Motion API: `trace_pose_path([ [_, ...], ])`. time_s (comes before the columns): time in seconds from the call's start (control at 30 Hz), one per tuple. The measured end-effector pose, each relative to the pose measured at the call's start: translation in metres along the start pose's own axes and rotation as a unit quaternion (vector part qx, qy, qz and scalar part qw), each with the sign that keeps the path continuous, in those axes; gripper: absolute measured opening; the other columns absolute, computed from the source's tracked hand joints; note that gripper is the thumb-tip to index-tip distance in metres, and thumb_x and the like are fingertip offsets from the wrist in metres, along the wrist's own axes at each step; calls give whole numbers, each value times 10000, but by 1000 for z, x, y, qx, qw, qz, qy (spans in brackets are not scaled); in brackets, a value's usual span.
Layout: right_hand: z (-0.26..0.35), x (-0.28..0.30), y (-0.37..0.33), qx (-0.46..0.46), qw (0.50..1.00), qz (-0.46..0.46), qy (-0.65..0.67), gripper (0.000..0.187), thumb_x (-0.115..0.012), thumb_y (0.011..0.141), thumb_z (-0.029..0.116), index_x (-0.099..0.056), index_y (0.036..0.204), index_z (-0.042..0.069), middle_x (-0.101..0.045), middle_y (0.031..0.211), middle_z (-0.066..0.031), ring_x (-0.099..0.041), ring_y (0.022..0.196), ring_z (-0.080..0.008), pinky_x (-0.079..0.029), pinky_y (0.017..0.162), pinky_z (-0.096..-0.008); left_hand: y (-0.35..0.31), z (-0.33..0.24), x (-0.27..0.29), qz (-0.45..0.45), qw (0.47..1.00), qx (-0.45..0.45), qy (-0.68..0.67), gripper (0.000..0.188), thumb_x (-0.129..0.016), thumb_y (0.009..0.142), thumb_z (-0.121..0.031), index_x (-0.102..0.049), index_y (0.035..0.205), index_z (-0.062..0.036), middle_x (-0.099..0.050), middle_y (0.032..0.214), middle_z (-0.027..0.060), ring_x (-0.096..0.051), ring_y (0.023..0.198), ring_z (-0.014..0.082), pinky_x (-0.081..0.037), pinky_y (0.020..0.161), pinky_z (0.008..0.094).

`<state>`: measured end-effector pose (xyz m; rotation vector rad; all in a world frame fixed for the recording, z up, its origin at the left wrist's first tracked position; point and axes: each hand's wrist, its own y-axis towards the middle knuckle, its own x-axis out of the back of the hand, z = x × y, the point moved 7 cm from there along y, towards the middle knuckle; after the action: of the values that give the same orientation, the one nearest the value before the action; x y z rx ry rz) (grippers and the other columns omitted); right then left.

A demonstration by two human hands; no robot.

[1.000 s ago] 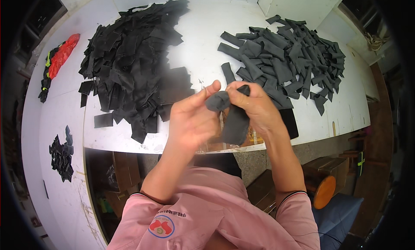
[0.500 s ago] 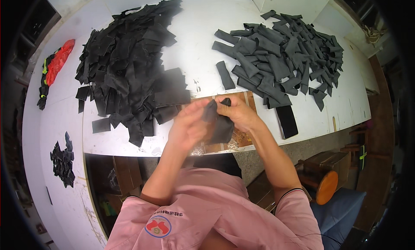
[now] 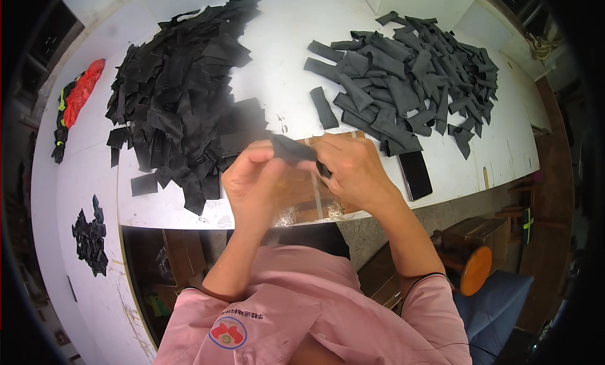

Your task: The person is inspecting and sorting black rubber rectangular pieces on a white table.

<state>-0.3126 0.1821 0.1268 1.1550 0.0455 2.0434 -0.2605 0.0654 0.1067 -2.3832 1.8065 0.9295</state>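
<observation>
Head view: left hand [image 3: 255, 182] and right hand [image 3: 353, 169] both pinch one dark fabric strip [image 3: 293, 150] shut-fingered; loose grip could drop it among the black pile [image 3: 183, 94].

The dark fabric strip [image 3: 293, 149] shows only its middle part; both ends are covered by the fingers of the left hand [image 3: 255, 185] and the right hand [image 3: 353, 169]. The brown board [image 3: 309, 198] on the worktop [image 3: 283, 62] is mostly hidden under the two hands, so its full outline cannot be told. The lowest pieces of the black pile [image 3: 183, 94] and of the grey pile [image 3: 409, 75] are buried under the upper ones. The red and black thing [image 3: 75, 100] at the left is too bent by the lens to tell what it is. The small black heap [image 3: 90, 236] is too small to make out single pieces. The picture's corners are dark.
</observation>
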Motion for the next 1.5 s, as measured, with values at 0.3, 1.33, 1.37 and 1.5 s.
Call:
trace_pose_path([
  [0.3,-22,-4,-12,20,994,-86,67,139,-618,702,121,-557,758,8,-501,612,-113,-515,541,-277,-394,497,-360,23,25,-22,100,979,157,77,127,-628,711,0,-592,832,15,-590,790,44,-537,782,103,-433,682,240],
  [1.33,-29,-30,-12,-48,999,-11,-13,345,-587,756,301,-492,581,19,-525,561,-135,-523,529,-308,-380,479,-387,16,23,2,9,980,117,-159,158,-552,811,-164,-566,860,-14,-567,872,112,-517,888,235,-386,862,366],
  [1.37,-29,-30,-13,-49,999,-3,-16,347,-585,759,299,-488,577,20,-523,562,-138,-521,529,-309,-381,483,-389,16,22,2,10,980,115,-163,156,-552,811,-161,-566,857,-13,-567,869,111,-517,886,233,-387,860,365],
  [1.5,-27,-27,-13,-54,998,35,-17,345,-583,764,298,-505,597,6,-515,554,-140,-519,528,-309,-382,495,-394,14,23,4,22,985,94,-142,157,-530,829,-162,-562,878,-15,-572,873,108,-523,876,222,-392,849,350],
])
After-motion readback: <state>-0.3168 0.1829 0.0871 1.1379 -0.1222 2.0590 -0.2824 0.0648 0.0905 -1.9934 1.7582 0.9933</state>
